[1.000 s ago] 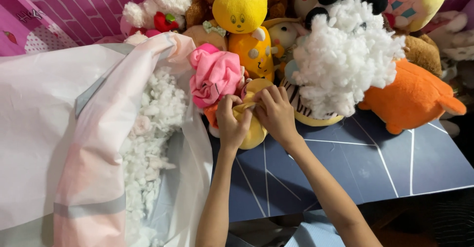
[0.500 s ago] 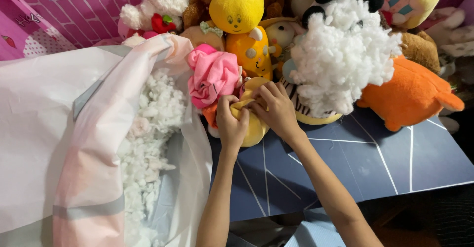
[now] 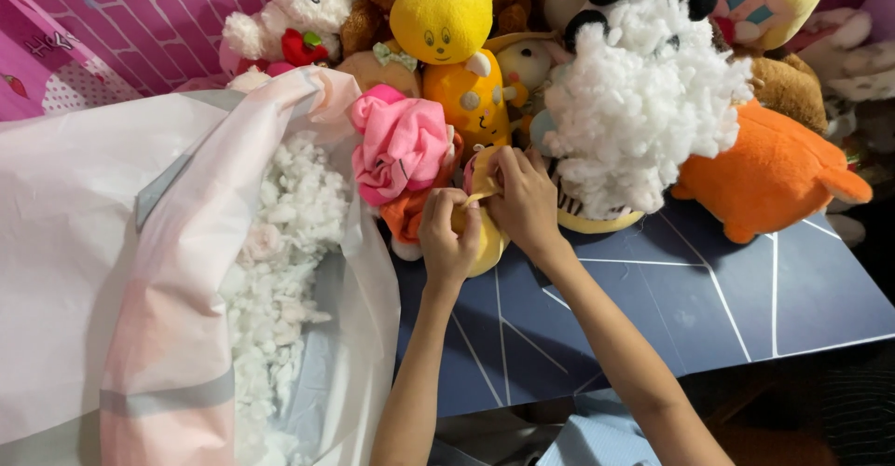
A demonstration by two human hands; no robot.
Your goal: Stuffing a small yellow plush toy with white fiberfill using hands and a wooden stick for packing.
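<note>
Light was bright and even, with soft shadows. The white stuffing [image 3: 643, 102] glared slightly. Beyond it, the right edge darkened.

The yellow toy [image 3: 485, 242] is soft, matt plush cloth. The white stuffing [image 3: 643, 112] looks fluffy and fibrous. The big bag [image 3: 112, 242] is thin, slightly glossy plastic, crinkled. The desk [image 3: 709, 298] is smooth and matt blue with thin white lines.

stuffing [image 3: 280, 270] in bag [image 3: 103, 270] left, plush toys [image 3: 447, 19] behind
</note>
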